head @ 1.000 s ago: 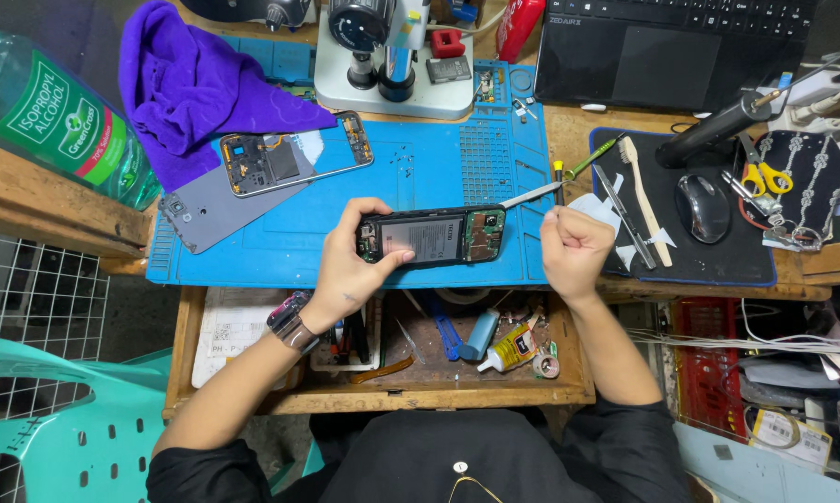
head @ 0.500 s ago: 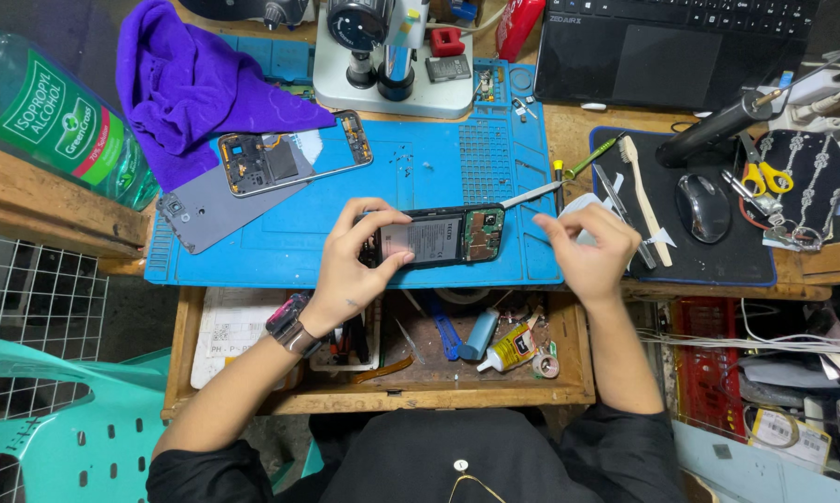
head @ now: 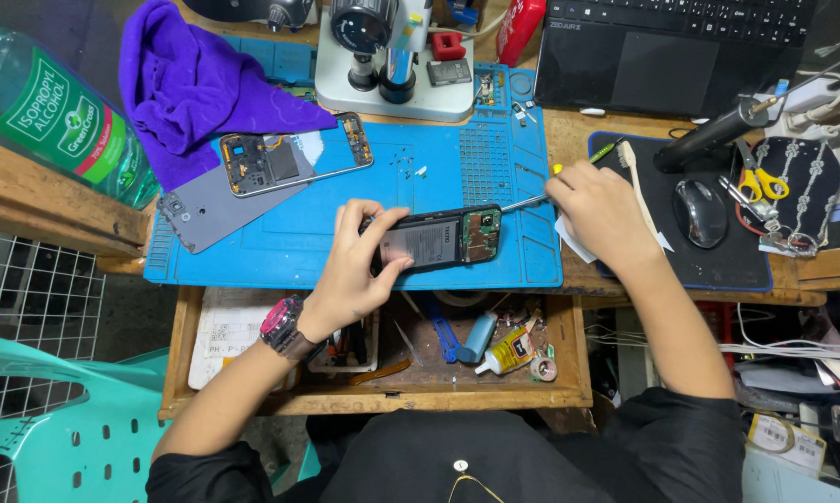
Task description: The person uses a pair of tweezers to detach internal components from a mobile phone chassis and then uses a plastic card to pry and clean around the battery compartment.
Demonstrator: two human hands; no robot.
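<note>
My left hand [head: 355,270] grips an opened black phone [head: 443,239] by its left end. The phone lies on the blue work mat [head: 438,168] with its battery and circuit board showing. My right hand [head: 601,212] rests at the mat's right edge, on a white tissue [head: 573,244]. Its curled fingers cover the handle end of metal tweezers [head: 524,200], whose tips point at the phone. Whether the fingers grip the tweezers is hidden. A second phone frame [head: 294,156] and a grey back cover [head: 210,212] lie at the mat's upper left.
A microscope [head: 392,56], a purple cloth [head: 205,88] and a green bottle [head: 52,116] stand at the back and left. A mouse [head: 699,212], toothbrush [head: 636,182], scissors [head: 755,182] and laptop [head: 671,51] are on the right. An open drawer [head: 457,349] with small tools sits below the mat.
My right hand has moved from beside the phone's right end up and to the right, onto the tissue and the tweezers. My left hand has shifted its fingers over the phone.
</note>
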